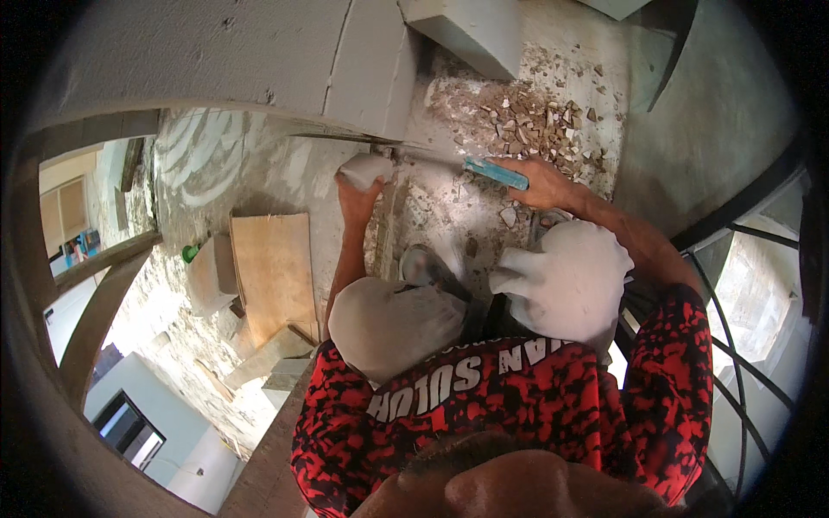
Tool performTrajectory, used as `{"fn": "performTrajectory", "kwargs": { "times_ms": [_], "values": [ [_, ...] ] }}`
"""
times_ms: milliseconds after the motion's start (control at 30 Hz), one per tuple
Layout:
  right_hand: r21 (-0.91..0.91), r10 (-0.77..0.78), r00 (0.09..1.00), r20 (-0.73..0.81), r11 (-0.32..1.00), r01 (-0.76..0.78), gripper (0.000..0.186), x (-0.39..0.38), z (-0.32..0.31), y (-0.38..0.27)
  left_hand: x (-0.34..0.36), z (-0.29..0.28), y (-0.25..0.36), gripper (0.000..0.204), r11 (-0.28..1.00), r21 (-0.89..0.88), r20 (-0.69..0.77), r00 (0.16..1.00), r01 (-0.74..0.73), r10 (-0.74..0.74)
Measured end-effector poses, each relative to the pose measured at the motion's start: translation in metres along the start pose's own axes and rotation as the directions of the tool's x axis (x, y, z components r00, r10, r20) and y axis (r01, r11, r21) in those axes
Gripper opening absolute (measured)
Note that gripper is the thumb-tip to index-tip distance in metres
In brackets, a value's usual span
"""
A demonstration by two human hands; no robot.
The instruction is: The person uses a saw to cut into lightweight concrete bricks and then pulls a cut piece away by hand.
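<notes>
My left hand (pixel 356 192) is closed around a small pale grey-white chunk of block (pixel 366 167), just below the base of a grey block wall (pixel 285 52). To the right, my right hand (pixel 544 183) grips a teal-blue, bar-shaped tool (pixel 496 173). Its kind cannot be made out, and it points left toward the chunk, apart from it. Under both hands lies a dusty, chipped floor (pixel 436 198). My knees, in pale trousers, are bent below the hands.
Broken rubble (pixel 544 125) is heaped just beyond my right hand. A white block (pixel 471 34) stands behind it. At left lies a wooden board (pixel 275 272) near loose block pieces (pixel 211 276). Black metal bars (pixel 734 345) run along the right, with timber framing (pixel 108 302) at far left.
</notes>
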State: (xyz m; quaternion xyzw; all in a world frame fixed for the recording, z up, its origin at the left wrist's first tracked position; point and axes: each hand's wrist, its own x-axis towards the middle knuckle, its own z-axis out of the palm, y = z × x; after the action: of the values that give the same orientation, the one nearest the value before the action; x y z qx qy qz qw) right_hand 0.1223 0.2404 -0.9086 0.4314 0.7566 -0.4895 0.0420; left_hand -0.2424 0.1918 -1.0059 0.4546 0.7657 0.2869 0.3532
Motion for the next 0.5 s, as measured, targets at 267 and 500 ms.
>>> {"fn": "performTrajectory", "kwargs": {
  "times_ms": [267, 500],
  "values": [
    [-0.278, -0.207, 0.975, -0.082, 0.944, 0.177, 0.079, 0.037, 0.056, 0.028, -0.034, -0.040, -0.046, 0.085, 0.598, -0.791, -0.084, 0.945, 0.131, -0.317],
    [-0.272, -0.239, 0.966, -0.101, 0.940, 0.205, 0.081, 0.045, 0.086, 0.033, -0.040, -0.103, -0.069, 0.100, 0.936, -0.230, -0.009, 0.961, 0.266, -0.276]
  ]
}}
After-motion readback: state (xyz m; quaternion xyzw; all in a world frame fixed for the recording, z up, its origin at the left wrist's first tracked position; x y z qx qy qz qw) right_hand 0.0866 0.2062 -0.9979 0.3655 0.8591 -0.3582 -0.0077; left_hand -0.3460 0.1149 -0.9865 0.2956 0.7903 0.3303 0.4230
